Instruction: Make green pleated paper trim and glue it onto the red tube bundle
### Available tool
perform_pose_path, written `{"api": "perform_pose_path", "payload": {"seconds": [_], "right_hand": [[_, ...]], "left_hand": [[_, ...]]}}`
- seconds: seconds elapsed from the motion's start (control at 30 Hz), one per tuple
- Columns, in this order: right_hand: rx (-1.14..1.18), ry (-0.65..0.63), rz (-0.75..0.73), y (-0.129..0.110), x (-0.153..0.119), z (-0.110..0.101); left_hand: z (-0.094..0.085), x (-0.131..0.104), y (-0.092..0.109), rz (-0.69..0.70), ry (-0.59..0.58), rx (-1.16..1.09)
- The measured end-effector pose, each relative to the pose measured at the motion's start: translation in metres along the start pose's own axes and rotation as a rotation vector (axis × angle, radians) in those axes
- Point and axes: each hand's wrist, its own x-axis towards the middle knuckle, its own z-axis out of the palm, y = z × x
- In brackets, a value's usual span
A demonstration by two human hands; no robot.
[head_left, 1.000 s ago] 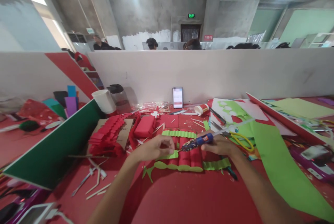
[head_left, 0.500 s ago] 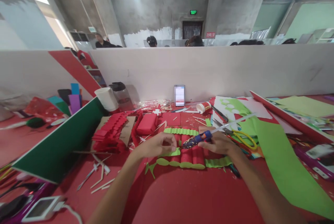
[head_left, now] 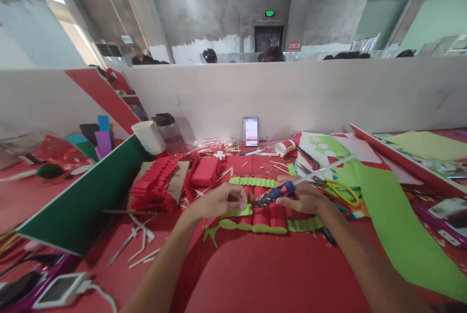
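Note:
A blue glue gun (head_left: 275,194) with a long clear glue stick out of its back is gripped by my right hand (head_left: 304,198), its nozzle pointing left. Beneath it lie red paper rolls (head_left: 268,216) side by side, edged by a wavy green strip (head_left: 253,183) behind and a scalloped green strip (head_left: 251,228) in front. My left hand (head_left: 228,200) is closed in a pinch on a small green paper piece (head_left: 242,211) at the left of the rolls, close to the nozzle.
Yellow-handled scissors (head_left: 343,193) and green paper (head_left: 390,215) lie to the right. At the left are folded red paper (head_left: 156,181), a green board (head_left: 87,196) and wooden sticks (head_left: 140,249). A phone (head_left: 251,132) stands against the white partition (head_left: 292,94); heads show beyond it.
The glue gun's nozzle has shifted very slightly right, away from my left fingertips. Both hands otherwise keep their hold, and the view has tilted slightly.

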Motion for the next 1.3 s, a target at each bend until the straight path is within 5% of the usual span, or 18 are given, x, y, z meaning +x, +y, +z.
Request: {"api": "perform_pose_path", "payload": {"seconds": [0.43,0.67,0.87,1.03,1.3], "right_hand": [[-0.013,-0.101,0.001,0.006,-0.004,-0.001],[0.056,0.021,0.059,0.009,-0.003,-0.007],[0.182,-0.061,0.079,0.011,-0.006,-0.004],[0.300,0.101,0.120,0.013,-0.002,-0.010],[-0.083,0.294,0.397,0.043,0.011,-0.028]], "left_hand": [[0.000,0.000,0.001,0.024,-0.008,-0.015],[0.001,0.000,0.001,0.021,-0.007,-0.007],[0.001,0.000,0.001,0.021,0.008,-0.009],[0.000,0.001,-0.004,0.012,0.001,-0.015],[0.001,0.001,-0.008,0.035,-0.013,-0.028]]}}
